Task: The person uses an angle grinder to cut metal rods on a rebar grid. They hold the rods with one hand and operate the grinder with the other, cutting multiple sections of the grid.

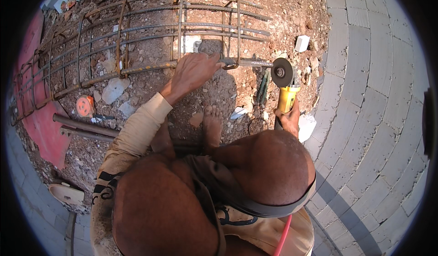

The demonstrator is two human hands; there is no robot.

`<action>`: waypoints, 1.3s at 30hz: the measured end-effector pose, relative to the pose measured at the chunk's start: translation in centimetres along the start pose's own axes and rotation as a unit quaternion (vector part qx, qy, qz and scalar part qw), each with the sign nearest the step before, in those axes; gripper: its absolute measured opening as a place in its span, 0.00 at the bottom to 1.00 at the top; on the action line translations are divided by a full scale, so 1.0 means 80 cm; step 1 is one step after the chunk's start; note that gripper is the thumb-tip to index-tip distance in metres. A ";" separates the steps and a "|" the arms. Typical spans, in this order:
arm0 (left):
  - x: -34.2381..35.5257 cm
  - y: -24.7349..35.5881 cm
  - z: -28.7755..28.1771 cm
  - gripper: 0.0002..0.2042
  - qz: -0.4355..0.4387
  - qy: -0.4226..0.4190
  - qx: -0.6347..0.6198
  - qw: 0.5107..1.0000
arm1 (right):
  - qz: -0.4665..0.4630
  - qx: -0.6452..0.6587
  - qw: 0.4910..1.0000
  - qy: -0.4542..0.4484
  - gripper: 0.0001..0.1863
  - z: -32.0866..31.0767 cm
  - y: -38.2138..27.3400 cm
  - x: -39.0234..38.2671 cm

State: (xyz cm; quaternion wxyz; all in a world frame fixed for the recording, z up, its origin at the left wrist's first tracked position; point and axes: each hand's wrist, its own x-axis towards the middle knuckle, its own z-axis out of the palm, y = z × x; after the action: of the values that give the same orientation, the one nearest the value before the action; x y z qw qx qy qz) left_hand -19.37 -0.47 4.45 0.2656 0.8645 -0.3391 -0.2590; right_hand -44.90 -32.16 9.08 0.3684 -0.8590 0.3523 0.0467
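A long rebar cage (121,37) with square ties lies on rubble. My left hand (196,71) is closed on its near bar beside a tie, where the bar runs right into a grey end (253,63). My right hand (287,117) grips a yellow angle grinder (288,94). Its dark disc (280,73) stands at the bar's end; whether they touch I cannot tell.
My bare foot (212,121) rests on dirt below the cage. An orange tape measure (85,105), metal pipes (86,130) and a red sheet (41,128) lie left. A white block (301,43) is near the grey block wall (365,73) at right. A pink cord (283,237) runs below.
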 end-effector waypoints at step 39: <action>0.004 0.000 0.006 0.16 0.039 0.032 -0.019 0.999 | -0.001 -0.053 0.999 -0.004 0.41 -0.004 -0.015 0.011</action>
State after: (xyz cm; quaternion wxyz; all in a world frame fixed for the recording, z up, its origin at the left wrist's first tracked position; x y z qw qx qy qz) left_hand -19.48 -0.85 4.03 0.3027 0.8533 -0.3587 -0.2272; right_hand -43.55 -32.28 9.70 0.3232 -0.8776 0.3473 0.0681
